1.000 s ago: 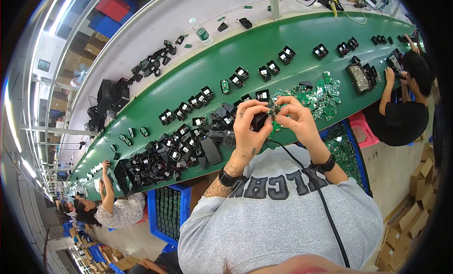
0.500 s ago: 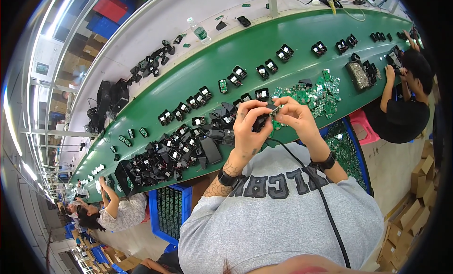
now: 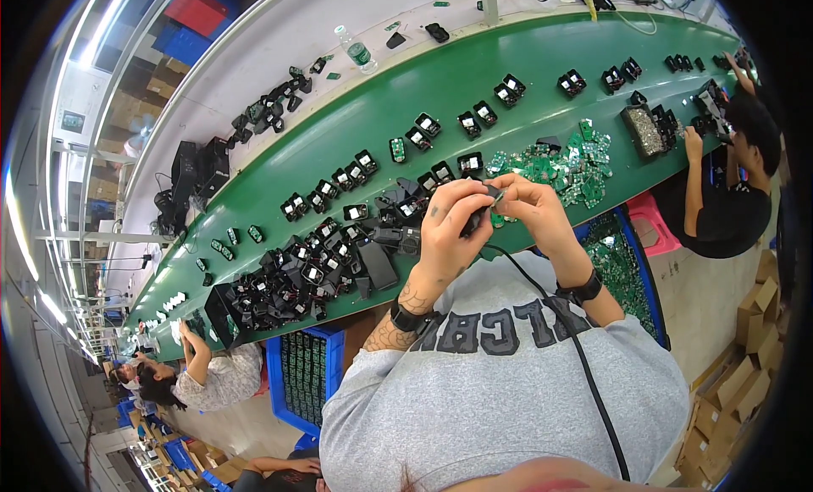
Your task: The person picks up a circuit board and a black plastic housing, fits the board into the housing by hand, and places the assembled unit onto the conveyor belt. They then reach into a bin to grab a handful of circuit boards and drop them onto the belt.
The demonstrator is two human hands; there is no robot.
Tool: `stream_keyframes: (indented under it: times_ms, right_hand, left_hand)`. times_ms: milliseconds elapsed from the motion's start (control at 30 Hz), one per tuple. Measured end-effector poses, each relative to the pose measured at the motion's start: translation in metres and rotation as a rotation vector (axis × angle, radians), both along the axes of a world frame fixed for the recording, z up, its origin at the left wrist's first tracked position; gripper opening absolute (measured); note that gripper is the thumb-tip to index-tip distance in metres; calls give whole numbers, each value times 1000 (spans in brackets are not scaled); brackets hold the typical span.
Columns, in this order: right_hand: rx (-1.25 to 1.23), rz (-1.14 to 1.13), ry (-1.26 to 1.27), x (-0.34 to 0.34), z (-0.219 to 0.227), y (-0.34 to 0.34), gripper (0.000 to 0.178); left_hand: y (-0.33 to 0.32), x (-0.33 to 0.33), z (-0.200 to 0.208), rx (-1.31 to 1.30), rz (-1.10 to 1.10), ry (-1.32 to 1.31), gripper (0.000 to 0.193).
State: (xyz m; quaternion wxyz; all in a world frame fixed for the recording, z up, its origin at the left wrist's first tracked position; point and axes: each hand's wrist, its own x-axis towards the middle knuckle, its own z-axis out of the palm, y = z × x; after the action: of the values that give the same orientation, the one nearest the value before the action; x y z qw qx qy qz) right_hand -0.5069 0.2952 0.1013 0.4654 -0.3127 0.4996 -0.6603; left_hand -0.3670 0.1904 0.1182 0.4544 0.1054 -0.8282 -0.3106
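Note:
Close in front of my chest, my left hand is closed round a small black plastic housing, mostly covered by the fingers. The fingertips of my right hand are pinched together at the housing's upper edge. A small circuit board edge shows between the two hands; how far it sits inside the housing is hidden. Just beyond my right hand lies a heap of green circuit boards. To the left of my left hand is a large pile of black housings with white-labelled parts and wires.
Housings stand in rows along the green bench. A box of small metal parts sits at right. A blue crate and a tray of boards flank me below. Co-workers sit on both sides. A black cable crosses my shirt.
My right fingertips have closed in on the housing, and less of the circuit board shows between my hands. At right, the co-worker's arm has shifted.

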Motion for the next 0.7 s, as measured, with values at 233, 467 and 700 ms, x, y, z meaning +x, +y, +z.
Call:
stream_keyframes:
  times_ms: [233,467,700]
  right_hand:
    - [-20,10,-101,-1,-5,0,5]
    - [-9,-5,-85,-1,-5,2,8]
    - [-149,-21,-58,-3,-10,2,16]
  left_hand:
    - [1,-1,0,-113,-33,32,31]
    - [6,-2,-2,-20,-7,58,29]
    - [7,0,-2,57,-18,49,27]
